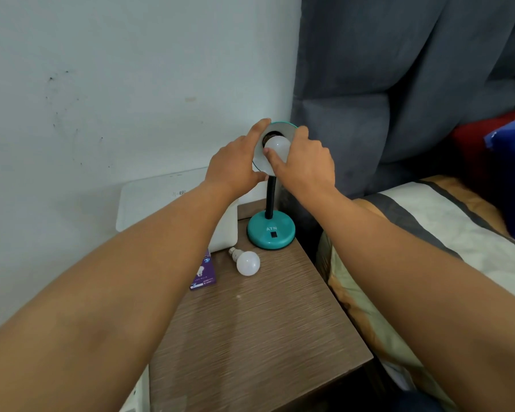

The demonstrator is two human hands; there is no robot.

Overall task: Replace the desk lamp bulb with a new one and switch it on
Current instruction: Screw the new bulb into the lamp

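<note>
the right hand [302, 165] is pinching a smooth round white bulb [277, 147] inside the lamp shade [280, 126], while the left hand [235, 165] is gripping the shade's rim. well below the fingers, a second matte bulb [247, 262] is lying on the grained wooden table [256, 322], near the teal lamp base [271, 231].

single head-worn view, looking forward and down, close over bedside table [259, 337]

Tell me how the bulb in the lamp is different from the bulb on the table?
The bulb in the lamp sits up in the shade, pinched by the right hand; the bulb on the table lies on its side, untouched. The lamp bulb's metal base is hidden; the table bulb's base shows. Both are round, white and unlit, and look about the same size.
</note>
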